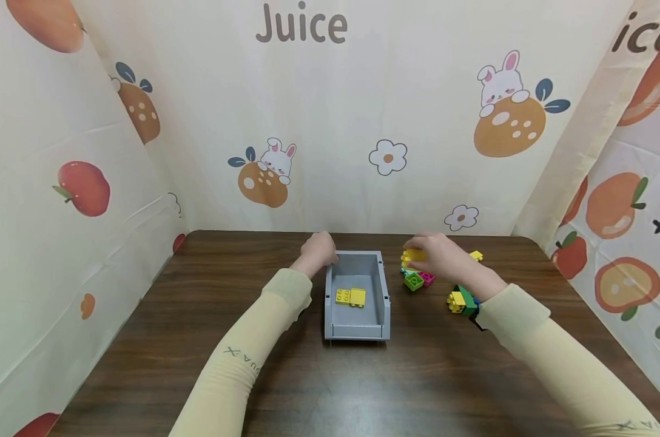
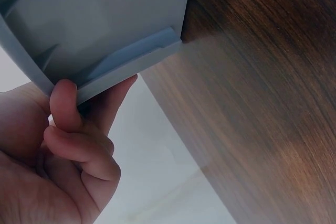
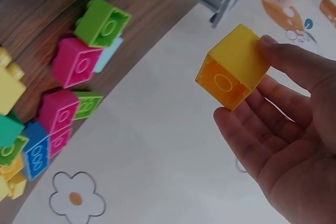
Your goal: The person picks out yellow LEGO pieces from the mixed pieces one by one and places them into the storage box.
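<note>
A grey open-topped box (image 1: 357,332) stands mid-table, with yellow bricks (image 1: 350,297) lying on its floor. My left hand (image 1: 318,252) grips the box at its far left corner; the left wrist view shows curled fingers (image 2: 86,156) at the edge of the grey wall (image 2: 100,19). To the right of the box, my right hand (image 1: 447,261) pinches a yellow toy brick (image 3: 236,56) between thumb and fingers, its hollow underside showing in the right wrist view. Lime green (image 1: 414,281) and pink bricks (image 1: 427,278) lie just below that hand.
More bricks lie to the right, among them a yellow and green group (image 1: 461,301) beside the right sleeve and a yellow brick (image 1: 476,255) farther back. In the right wrist view a blue brick (image 3: 37,150) shows too. A printed curtain (image 1: 330,121) hangs behind the dark wooden table (image 1: 199,340).
</note>
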Demonstrator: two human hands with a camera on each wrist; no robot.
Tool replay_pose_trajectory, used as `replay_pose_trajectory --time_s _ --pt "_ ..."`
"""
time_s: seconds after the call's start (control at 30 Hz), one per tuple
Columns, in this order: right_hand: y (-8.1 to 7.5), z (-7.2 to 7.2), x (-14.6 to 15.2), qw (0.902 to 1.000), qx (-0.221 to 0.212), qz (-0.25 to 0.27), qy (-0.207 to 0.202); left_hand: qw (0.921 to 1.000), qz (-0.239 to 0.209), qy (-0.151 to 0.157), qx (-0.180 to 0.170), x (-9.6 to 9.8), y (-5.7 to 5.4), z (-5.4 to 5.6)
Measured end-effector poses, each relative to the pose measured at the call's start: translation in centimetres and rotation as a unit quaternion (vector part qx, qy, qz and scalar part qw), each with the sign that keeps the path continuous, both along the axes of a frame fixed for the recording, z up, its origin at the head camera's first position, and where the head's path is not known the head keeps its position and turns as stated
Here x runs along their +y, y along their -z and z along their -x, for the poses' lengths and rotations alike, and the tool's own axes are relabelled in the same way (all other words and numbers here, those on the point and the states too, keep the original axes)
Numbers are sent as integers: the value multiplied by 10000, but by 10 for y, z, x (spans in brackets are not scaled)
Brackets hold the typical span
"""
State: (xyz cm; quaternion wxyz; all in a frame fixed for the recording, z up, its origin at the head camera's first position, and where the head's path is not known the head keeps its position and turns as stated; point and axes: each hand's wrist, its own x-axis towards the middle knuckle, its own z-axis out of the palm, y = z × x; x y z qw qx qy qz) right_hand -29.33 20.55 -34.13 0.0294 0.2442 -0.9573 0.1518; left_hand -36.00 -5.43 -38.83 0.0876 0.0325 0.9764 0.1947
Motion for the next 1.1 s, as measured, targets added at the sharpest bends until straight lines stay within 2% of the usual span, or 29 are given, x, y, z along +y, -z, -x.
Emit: replay_pose_trajectory --time_s 0.33,0.53,0.77,1.1 --pt "-9 -10 -22 9987 311 95 -399 10000 -5 -3 -20 0 1 1" --pt "-12 -16 -34 9987 185 163 -454 10000 -30 -37 -75 0 -1 1" --pt "-10 -20 -45 9977 263 138 -616 9998 36 -13 -181 1 -8 -4" --pt "-7 -21 -60 9936 492 202 -996 10000 61 12 -5 -1 -4 -3"
